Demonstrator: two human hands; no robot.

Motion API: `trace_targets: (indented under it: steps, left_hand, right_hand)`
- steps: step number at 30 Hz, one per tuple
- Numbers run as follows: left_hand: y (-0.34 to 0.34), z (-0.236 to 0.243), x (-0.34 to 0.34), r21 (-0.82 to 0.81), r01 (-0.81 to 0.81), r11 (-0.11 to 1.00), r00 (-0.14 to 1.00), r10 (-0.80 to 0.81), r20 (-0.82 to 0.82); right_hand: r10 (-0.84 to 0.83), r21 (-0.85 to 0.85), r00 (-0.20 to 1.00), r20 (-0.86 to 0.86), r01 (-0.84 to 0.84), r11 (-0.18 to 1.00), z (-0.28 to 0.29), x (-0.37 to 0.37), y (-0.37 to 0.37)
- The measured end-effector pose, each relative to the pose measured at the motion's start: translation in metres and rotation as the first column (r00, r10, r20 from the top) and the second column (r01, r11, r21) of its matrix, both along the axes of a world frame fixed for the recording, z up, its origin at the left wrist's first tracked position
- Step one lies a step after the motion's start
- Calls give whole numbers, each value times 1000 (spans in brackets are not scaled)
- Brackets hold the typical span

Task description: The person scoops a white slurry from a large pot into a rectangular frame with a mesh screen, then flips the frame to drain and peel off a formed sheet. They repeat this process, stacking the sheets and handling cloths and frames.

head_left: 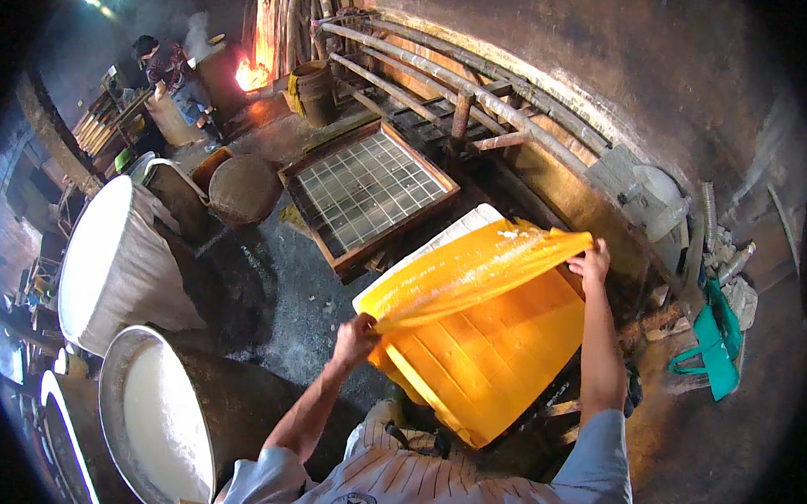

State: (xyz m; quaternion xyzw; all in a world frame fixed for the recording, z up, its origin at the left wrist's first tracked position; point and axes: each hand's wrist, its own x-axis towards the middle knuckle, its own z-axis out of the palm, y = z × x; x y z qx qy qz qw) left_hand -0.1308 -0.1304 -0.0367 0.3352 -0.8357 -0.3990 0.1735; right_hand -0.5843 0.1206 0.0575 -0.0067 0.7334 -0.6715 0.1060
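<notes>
My left hand (pixel 356 339) and my right hand (pixel 591 263) are each closed on a corner of a wet yellow cloth (pixel 474 277). Stretched between them, the cloth has white residue on its upper side. Below its near edge lies a broad yellow slab (pixel 493 357) with faint square markings; I cannot tell whether its surface is bare or covered by more cloth. A white edge of a board or sheet (pixel 471 221) shows at the far side of the cloth. What supports the slab is mostly hidden.
Ahead sits a wooden frame with a grid (pixel 375 189). To my left stand a vat of whitish liquid (pixel 171 422) and a cloth-draped vat (pixel 101 268). Pipe rails (pixel 480 95) run along the wall. A green bag (pixel 716 343) lies right. Far off, a person (pixel 174 84) stands near a fire (pixel 251 73).
</notes>
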Motion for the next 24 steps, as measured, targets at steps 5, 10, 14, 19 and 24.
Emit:
trace_targets:
  steps: [5,10,14,19,24]
  left_hand:
    - [54,1,-5,174,315,933,943,-328,49]
    - [104,19,-9,-32,835,550,516,-801,-305]
    - [170,75,-14,177,891,419,455,-817,-355]
    - [260,113,-18,275,916,293,360,-901,-240]
    - [355,142,-21,141,973,183,228,-858,-459]
  right_hand:
    - [-232,-407,972,-27,201,891,-28,9,59]
    - [-199,-772,980,-10,119,624,5,27,126]
    - [-134,-792,990,-40,50,608,33,25,218]
    - [146,-707,859,-491,-491,509,65,42,327]
    - [-78,-639,877,-474,-282,716,91,77,430]
